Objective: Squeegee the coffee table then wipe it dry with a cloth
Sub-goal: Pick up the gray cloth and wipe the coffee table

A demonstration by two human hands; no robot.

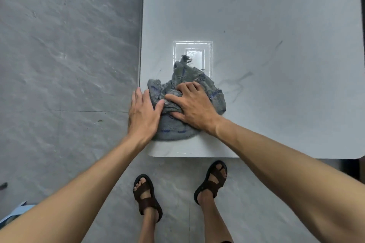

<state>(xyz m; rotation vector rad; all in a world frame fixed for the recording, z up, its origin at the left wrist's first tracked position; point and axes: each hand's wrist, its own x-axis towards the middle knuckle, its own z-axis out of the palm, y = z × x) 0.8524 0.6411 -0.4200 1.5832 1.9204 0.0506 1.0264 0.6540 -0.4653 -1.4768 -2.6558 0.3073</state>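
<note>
A crumpled grey cloth [181, 85] with blue stitching lies on the pale marble-look coffee table [276, 65], near its front left corner. My right hand [194, 105] presses flat on top of the cloth, fingers spread and bunching the fabric. My left hand [143, 113] rests at the table's left edge, its thumb and palm pushing against the cloth's left side. No squeegee is in view.
A bright rectangular light reflection [197, 53] shines on the tabletop just beyond the cloth. Grey tiled floor [59, 65] lies to the left and in front. My two sandalled feet [148, 197] stand close to the table's front edge. A light blue object [11, 215] sits at the bottom left.
</note>
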